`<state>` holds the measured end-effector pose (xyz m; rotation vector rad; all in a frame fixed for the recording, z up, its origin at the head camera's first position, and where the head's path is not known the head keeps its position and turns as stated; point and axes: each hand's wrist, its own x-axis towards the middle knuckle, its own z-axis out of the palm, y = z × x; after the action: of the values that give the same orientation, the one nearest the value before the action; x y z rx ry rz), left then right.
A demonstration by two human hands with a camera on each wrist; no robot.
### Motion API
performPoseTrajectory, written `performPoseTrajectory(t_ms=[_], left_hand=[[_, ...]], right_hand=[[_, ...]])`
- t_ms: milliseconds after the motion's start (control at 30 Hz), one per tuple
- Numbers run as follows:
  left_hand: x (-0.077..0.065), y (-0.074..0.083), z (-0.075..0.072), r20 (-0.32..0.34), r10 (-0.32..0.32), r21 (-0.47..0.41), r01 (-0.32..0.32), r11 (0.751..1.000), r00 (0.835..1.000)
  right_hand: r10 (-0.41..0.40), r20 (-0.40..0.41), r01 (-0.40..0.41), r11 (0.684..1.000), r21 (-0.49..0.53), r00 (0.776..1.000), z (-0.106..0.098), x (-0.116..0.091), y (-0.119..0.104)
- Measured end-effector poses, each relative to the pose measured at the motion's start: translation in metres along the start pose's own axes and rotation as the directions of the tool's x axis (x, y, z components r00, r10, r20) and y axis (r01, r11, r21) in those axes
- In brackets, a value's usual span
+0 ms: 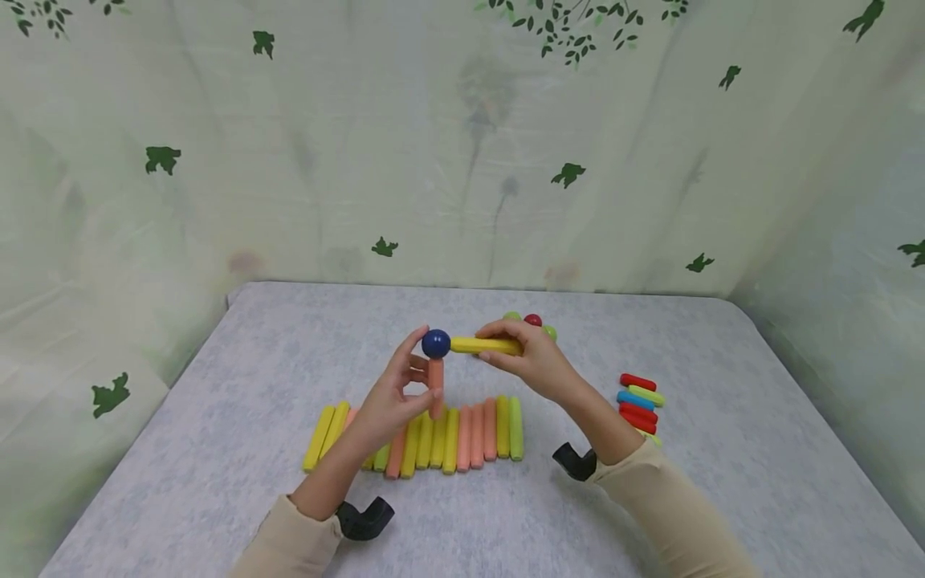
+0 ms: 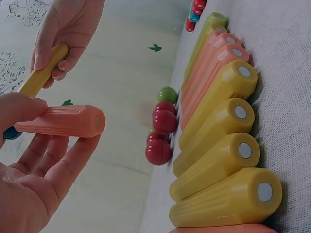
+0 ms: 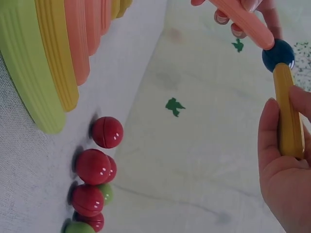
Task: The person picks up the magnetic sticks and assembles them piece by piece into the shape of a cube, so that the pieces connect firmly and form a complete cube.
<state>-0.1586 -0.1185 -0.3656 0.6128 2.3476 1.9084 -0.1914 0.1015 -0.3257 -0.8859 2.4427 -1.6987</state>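
My left hand (image 1: 389, 408) grips an upright salmon-pink magnetic rod (image 2: 73, 121), its thumb on one side and fingers on the other. On top of that rod sits a dark blue ball (image 1: 436, 343), which the left index fingertip touches. My right hand (image 1: 533, 357) pinches a yellow rod (image 1: 486, 345) between thumb and fingers. It lies level, its left end meeting the ball's right side, so the two rods form a corner at the ball. In the right wrist view the yellow rod (image 3: 288, 111) and pink rod (image 3: 245, 22) both reach the ball (image 3: 278, 55).
Beneath the hands, a row of yellow, pink and green rods (image 1: 462, 437) lies side by side on the grey cloth-covered table (image 1: 217, 449). Red and green balls (image 3: 93, 166) lie behind the right hand. Short red, blue and green pieces (image 1: 639, 405) are stacked at the right.
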Motion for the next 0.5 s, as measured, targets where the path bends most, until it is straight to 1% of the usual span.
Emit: performPoseTrajectory(t_ms=[133,233,300,367,500], left_hand=[[0.008,-0.006,-0.002,0.038,0.002,-0.122,0.003,0.992,0.999],[0.018,-0.011,-0.001,0.032,-0.008,-0.179,0.013,0.984,0.999],[0.024,-0.013,0.0,0.022,-0.016,-0.173,0.019,0.985,1.0],[0.029,-0.012,0.001,0.015,-0.037,-0.138,0.039,0.99,0.999],[0.034,-0.011,0.004,0.012,-0.055,-0.11,0.056,0.992,0.998]], right_hand=[[0.013,-0.008,-0.013,1.0,0.01,1.0,0.001,0.0,0.001],[0.011,-0.021,-0.011,1.0,0.014,1.0,0.002,0.0,0.002],[0.011,-0.024,-0.011,1.0,0.02,1.0,0.002,0.0,0.002],[0.009,-0.021,-0.008,1.0,0.027,1.0,0.003,0.0,0.002],[-0.005,-0.007,0.006,0.999,0.048,1.0,0.003,0.0,0.003]])
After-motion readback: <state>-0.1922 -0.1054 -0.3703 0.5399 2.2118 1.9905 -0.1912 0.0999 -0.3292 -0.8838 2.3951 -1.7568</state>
